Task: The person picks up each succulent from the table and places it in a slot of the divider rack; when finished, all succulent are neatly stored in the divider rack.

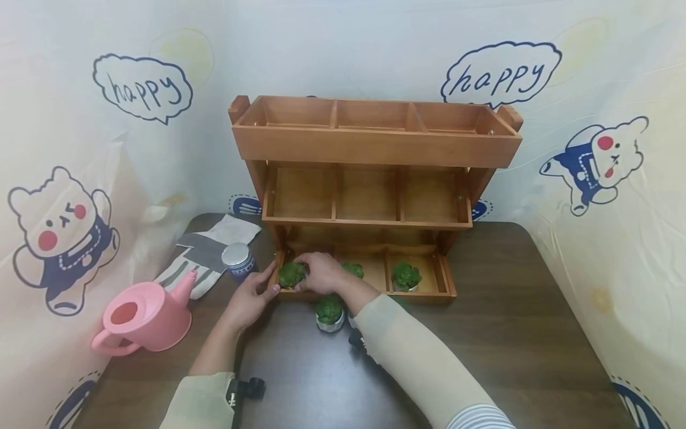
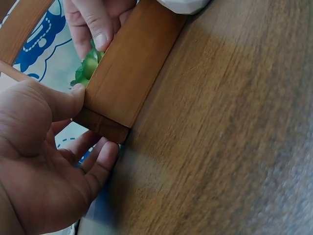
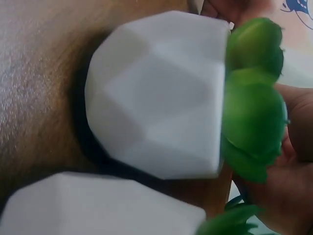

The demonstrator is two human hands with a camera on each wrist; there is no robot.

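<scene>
A three-tier wooden shelf (image 1: 377, 149) stands on the table. At the left front corner of its lowest tier, my left hand (image 1: 252, 301) grips the wood, thumb over the top edge and fingers round the end in the left wrist view. My right hand (image 1: 324, 274) holds a potted succulent (image 1: 291, 274) in that tier's left compartment; its pot is hidden behind the front board (image 2: 132, 63). Other succulents sit in the middle (image 1: 352, 270) and right (image 1: 406, 276) compartments. In front of the shelf stands a succulent in a faceted white pot (image 3: 161, 93), with another white pot (image 3: 98, 208) beside it.
Left of the shelf are a blue-and-white can (image 1: 238, 261), grey-and-white gloves (image 1: 206, 250) and a pink watering can (image 1: 147, 316). The shelf's upper (image 1: 375, 116) and middle (image 1: 367, 193) tiers are divided into compartments. A printed curtain (image 1: 343, 47) hangs behind the table (image 1: 509, 333).
</scene>
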